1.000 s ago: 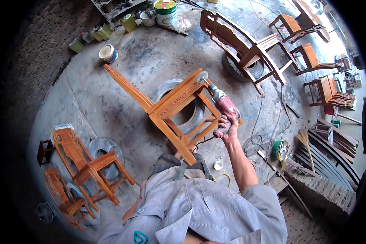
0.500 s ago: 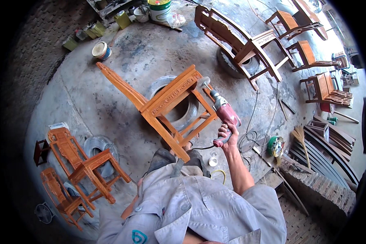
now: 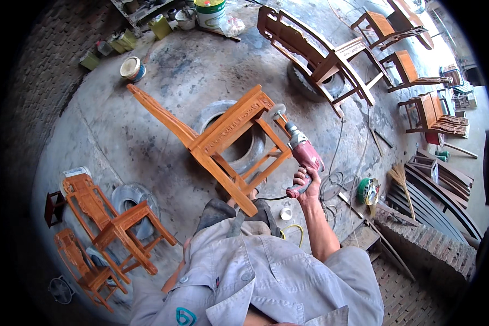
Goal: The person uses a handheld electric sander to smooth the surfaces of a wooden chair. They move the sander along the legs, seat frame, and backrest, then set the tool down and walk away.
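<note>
My right hand (image 3: 308,186) is wrapped round the grip of a red power drill (image 3: 308,157) fitted with a round disc (image 3: 277,111). That disc is beside the upper right corner of a carved orange-brown wooden chair (image 3: 231,129), and I cannot tell whether it touches the wood. The chair lies tipped over a tyre (image 3: 255,155), its carved seat edge facing up and its legs pointing toward me. A cord runs from the drill's handle toward my body. Only a sliver of my left arm shows at the shirt's left side; the left hand is out of sight.
Two carved chairs (image 3: 106,217) stand at the left by another tyre (image 3: 133,198). A darker chair (image 3: 326,60) rests on a tyre at the far right. Cables (image 3: 337,187) loop over the floor right of me. A paint bucket (image 3: 132,69) stands far left.
The drill and my right hand have shifted slightly right and down, drawing the disc a little away from the chair's corner. The whole view has also tilted slightly.
</note>
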### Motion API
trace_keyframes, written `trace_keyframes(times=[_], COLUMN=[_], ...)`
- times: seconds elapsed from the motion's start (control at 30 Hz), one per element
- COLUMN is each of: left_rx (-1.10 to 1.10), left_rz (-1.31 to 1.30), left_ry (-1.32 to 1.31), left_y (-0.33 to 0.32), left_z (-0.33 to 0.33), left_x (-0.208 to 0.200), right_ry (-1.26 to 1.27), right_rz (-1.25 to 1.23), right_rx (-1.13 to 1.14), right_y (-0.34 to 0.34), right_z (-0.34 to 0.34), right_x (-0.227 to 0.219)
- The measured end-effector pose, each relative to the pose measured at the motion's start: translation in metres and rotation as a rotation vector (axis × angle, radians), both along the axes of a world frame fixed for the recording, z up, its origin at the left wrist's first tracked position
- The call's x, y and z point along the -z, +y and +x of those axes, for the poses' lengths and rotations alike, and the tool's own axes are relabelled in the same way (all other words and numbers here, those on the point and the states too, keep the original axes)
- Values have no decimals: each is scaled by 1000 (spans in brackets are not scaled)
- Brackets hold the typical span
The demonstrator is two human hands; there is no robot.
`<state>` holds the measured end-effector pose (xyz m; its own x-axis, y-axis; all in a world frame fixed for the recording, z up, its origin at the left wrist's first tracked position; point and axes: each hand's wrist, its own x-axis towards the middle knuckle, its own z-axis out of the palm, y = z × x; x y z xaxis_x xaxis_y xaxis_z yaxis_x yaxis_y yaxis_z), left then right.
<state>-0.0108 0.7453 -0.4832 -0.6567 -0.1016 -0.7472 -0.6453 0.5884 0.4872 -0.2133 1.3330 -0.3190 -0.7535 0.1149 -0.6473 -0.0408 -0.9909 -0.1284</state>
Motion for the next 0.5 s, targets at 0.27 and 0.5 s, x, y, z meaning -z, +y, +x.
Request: trace_keyframes(times=[0.27,0.5], left_rx=[7,76], left_rz=[6,33], left_ry=[14,6], left_y=[-20,-47], left_z=[-4,-16], left_x=[6,30], right_ry=[96,68], right_rz=[-40,-26], right_rx=[16,26], right_y=[-20,-26], right_z=[-58,-29], right_x=[4,9])
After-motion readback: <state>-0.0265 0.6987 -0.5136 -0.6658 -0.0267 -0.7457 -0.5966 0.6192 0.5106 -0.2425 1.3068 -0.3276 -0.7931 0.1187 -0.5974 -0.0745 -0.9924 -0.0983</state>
